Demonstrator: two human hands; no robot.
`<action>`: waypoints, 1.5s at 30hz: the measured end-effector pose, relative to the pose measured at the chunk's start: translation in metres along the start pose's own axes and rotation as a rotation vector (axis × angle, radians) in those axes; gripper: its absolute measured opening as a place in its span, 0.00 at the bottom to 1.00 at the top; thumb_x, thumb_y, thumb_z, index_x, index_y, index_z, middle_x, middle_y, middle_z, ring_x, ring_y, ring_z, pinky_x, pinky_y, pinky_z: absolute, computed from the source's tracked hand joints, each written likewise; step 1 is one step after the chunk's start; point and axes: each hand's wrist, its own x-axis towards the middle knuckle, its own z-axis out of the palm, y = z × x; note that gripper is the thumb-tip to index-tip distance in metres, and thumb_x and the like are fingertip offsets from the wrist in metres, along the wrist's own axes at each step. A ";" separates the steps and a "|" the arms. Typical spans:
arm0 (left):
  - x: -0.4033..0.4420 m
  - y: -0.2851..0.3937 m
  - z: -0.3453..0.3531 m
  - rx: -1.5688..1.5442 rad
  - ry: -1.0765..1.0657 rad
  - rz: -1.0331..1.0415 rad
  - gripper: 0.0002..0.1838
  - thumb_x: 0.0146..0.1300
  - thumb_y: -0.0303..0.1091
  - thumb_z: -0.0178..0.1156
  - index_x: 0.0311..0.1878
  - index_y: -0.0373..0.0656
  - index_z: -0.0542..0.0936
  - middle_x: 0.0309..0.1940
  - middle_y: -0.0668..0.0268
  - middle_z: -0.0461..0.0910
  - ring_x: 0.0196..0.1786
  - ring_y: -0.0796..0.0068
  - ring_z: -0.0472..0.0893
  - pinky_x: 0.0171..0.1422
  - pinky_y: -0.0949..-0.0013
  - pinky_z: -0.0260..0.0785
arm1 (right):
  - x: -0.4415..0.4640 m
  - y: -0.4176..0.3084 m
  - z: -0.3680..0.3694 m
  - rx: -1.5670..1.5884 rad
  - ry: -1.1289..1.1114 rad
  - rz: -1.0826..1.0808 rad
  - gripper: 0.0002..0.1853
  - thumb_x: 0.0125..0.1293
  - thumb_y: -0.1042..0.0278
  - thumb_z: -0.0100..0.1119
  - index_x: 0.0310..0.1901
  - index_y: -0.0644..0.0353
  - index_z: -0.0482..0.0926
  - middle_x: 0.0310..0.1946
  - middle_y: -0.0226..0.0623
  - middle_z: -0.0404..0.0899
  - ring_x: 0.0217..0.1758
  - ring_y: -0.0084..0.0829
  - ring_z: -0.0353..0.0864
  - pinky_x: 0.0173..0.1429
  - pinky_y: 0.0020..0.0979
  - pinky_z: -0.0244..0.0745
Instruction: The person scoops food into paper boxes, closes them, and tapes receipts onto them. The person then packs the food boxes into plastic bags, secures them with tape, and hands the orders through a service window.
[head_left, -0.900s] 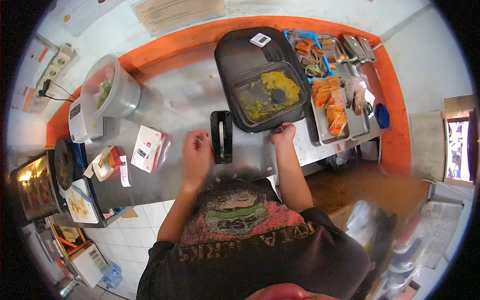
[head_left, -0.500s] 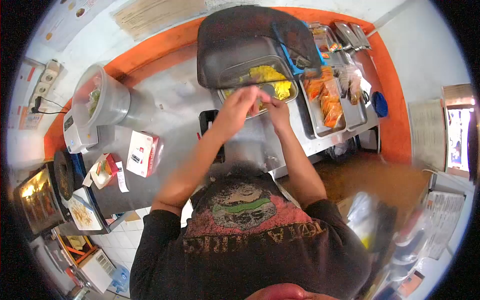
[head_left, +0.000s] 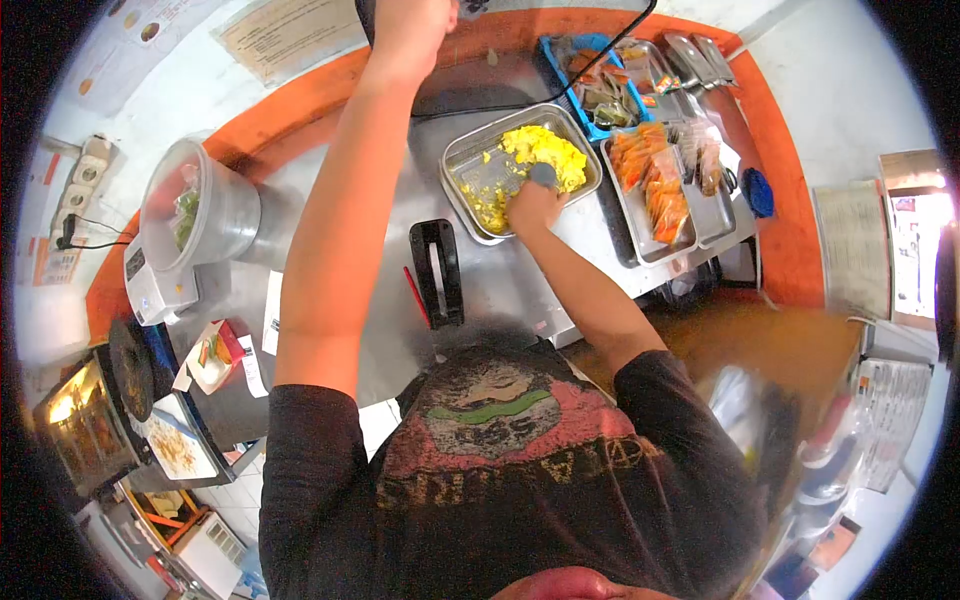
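My left hand is raised at the top edge, its fingers curled and partly cut off, against a dark thing that I cannot identify. A thin black cord curves across the table from near there to the upper right. My right hand is closed at the front rim of a metal tray. From its grip rises a small thing with a rounded grey end; the rest is hidden. Crumbly yellow food, resembling scrambled egg, lies in the tray, piled mostly at its right.
Bagged orange food fills part of metal trays at right; a blue crate stands behind. A black oblong object and red pen lie nearer me. Left are a clear bucket, white device and small food box.
My hands, together over the tray before, are now apart: the left has gone up and away, the right down to the tray. The dark translucent thing above the tray has moved mostly out of view.
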 end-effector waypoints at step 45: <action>-0.258 -0.207 0.007 1.187 -0.607 0.155 0.08 0.53 0.25 0.56 0.30 0.40 0.84 0.35 0.60 0.81 0.46 0.61 0.79 0.56 0.59 0.70 | 0.009 0.081 -0.024 0.237 0.103 0.047 0.10 0.64 0.65 0.51 0.42 0.57 0.78 0.38 0.52 0.82 0.41 0.54 0.82 0.43 0.51 0.76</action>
